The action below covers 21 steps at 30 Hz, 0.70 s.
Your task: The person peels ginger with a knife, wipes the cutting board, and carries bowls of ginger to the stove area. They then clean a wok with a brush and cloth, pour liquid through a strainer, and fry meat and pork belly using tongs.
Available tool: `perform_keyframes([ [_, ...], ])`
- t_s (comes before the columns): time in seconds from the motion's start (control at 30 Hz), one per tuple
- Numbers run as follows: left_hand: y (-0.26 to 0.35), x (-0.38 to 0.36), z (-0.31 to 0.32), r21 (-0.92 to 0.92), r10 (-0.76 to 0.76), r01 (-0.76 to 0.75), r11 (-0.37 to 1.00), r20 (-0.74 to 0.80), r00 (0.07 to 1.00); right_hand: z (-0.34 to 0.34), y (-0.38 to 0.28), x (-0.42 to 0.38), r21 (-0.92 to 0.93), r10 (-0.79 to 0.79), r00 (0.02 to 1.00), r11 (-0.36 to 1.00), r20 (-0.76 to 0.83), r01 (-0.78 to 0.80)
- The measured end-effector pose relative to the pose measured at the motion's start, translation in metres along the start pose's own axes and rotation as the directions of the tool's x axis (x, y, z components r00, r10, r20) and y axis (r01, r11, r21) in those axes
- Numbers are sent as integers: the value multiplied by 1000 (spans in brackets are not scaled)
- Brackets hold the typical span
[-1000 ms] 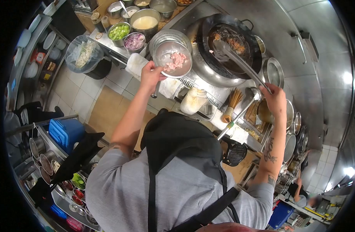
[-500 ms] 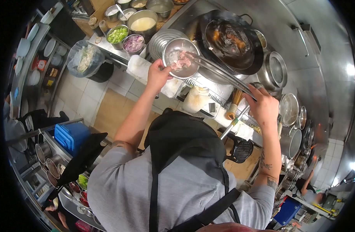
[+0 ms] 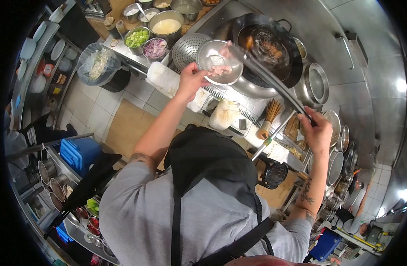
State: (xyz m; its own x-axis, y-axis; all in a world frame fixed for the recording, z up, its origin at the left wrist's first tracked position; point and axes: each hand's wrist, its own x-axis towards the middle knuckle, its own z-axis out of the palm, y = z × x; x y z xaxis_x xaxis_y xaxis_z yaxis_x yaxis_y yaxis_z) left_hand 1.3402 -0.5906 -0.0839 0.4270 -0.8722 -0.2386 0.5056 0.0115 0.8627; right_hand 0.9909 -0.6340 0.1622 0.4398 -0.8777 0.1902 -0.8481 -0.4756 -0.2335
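Observation:
My left hand [image 3: 192, 80] grips the rim of a metal bowl [image 3: 204, 55] beside the wok. Pieces of pale pink raw meat [image 3: 220, 70] lie in the bowl. My right hand [image 3: 318, 128] is closed round the rear end of long metal tongs [image 3: 279, 84]. Their blurred tips are over the bowl's far rim, with a piece of meat at them. Just beyond stands a black wok [image 3: 294, 66] of dark bubbling oil, where browned pieces [image 3: 274, 52] float.
A perforated strainer [image 3: 185, 48] lies left of the bowl. Containers of chopped green vegetable [image 3: 137, 38], purple onion [image 3: 154, 48] and pale liquid [image 3: 166, 26] stand behind it. A bamboo brush [image 3: 270, 117] and a folded white towel [image 3: 161, 79] lie along the counter's front. Other people are at the edges.
My left hand has carried the bowl right, closer to the wok. My right hand has moved right and toward me, and the tong tips have gone from inside the bowl to its far rim.

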Motion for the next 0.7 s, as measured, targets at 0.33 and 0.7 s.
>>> perform_keyframes([
  [0.33,-1,3,17,-42,-6,6,999,13,1000,8,15,-12,53,60,998,997,-25,-58],
  [0.7,-1,4,27,-9,-41,40,999,-16,999,-7,55,-15,133,264,962,958,-73,-252],
])
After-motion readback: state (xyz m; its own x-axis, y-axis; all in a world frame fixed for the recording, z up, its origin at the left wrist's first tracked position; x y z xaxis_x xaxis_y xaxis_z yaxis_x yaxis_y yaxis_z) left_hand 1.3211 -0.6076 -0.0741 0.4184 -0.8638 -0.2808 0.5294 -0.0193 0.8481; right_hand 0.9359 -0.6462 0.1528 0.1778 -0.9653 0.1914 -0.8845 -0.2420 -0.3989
